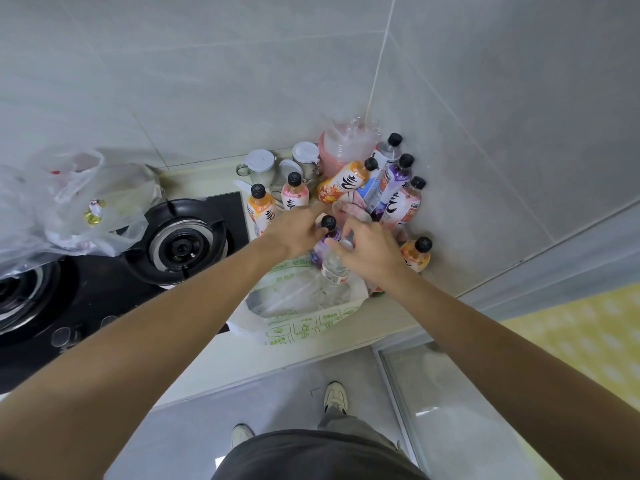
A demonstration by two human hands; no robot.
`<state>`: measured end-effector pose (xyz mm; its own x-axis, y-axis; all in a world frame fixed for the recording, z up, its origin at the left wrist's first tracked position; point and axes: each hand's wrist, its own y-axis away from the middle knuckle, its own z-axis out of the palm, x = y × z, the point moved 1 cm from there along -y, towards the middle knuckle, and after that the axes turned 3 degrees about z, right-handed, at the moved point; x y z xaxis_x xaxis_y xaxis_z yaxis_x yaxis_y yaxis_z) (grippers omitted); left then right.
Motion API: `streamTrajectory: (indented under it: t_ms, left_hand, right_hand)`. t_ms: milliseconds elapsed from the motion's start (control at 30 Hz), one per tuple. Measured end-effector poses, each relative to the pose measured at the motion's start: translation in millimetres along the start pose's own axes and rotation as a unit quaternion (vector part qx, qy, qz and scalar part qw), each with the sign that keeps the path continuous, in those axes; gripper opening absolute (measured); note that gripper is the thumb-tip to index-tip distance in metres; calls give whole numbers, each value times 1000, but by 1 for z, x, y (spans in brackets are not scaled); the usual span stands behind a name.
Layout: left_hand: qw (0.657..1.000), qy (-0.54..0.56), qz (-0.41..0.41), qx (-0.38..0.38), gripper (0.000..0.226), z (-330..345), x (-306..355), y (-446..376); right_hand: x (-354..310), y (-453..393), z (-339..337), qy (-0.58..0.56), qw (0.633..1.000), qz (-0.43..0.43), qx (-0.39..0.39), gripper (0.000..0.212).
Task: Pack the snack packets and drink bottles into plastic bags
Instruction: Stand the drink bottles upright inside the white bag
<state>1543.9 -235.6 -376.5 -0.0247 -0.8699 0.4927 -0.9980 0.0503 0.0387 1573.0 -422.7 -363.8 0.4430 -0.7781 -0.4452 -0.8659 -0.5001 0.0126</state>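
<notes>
L hand [298, 230] fingers curled on purple bottle [327, 237]; R hand [370, 251] on clear bottle [334, 266].

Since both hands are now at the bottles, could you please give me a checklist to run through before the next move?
1. Green-print bag mouth open below the hands: ok.
2. Left hand grip on the purple bottle: cannot tell, fingers only at its neck.
3. Right hand grip on the clear bottle: ok, fingers wrap it.
4. Orange bottle behind stands upright: not ok, it leans.
5. Burner off: ok, no flame visible.
</notes>
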Motion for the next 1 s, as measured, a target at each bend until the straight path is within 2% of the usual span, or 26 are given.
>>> streamTrajectory:
  t_ms: [300, 433, 667, 833, 1000]
  left_hand:
    - [997, -27, -44, 62, 34, -13, -10, 15]
    - [991, -27, -108, 71, 30, -20, -21, 23]
    - [964, -94, -218, 121, 34, -51, -47, 11]
    - [953, -107, -276, 69, 48, -55, -67, -2]
    - [948, -75, -305, 49, 37, -38, -80, -18]
  right_hand:
    - [-5, -25, -9, 23, 998, -61, 15, 35]
    - [-11, -48, -6, 38, 996, -75, 0, 33]
    - [-43, -112, 1, 62, 990, -129, -14, 35]
    - [-59, -154, 19, 97, 986, -115, -65, 42]
    - [-60, -172, 40, 125, 979, -123, -105, 29]
